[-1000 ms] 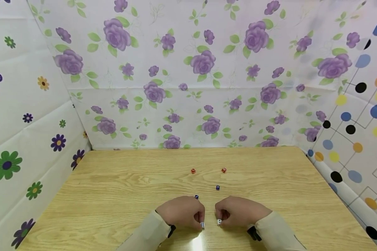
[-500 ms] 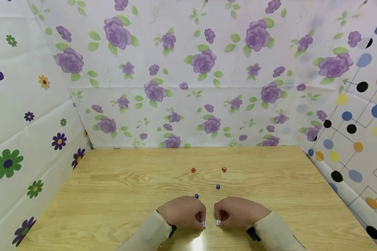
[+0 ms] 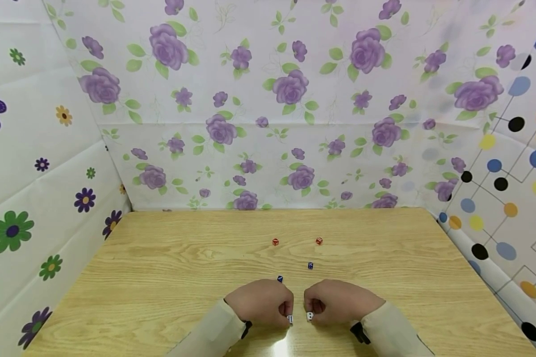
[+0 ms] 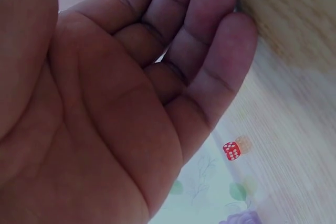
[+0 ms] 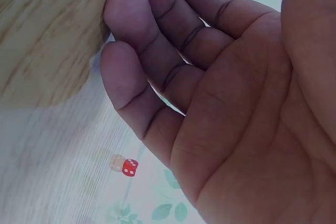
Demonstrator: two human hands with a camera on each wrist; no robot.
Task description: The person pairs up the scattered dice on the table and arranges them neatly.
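Near the front of the table, my left hand (image 3: 263, 303) pinches a white die (image 3: 290, 320) between thumb and fingers. Facing it across a small gap, my right hand (image 3: 341, 302) pinches another white die (image 3: 310, 316). Just beyond the left hand's knuckles lies a blue die (image 3: 280, 279); a second blue die (image 3: 310, 266) sits farther back and to the right. Farther off are two red dice, a left one (image 3: 275, 242) and a right one (image 3: 319, 241). Both wrist views show palms with curled fingers, a red die (image 4: 231, 151) beyond the left, and the white dice hidden.
The wood-grain table (image 3: 169, 263) is bordered by a floral cloth (image 3: 232, 163) at the back. Patterned cloths also hang at the left (image 3: 49, 208) and the right (image 3: 509, 188).
Both hands have edged slightly toward each other, so the gap between the two white dice is narrower. The blue and red dice stay in place on the table.
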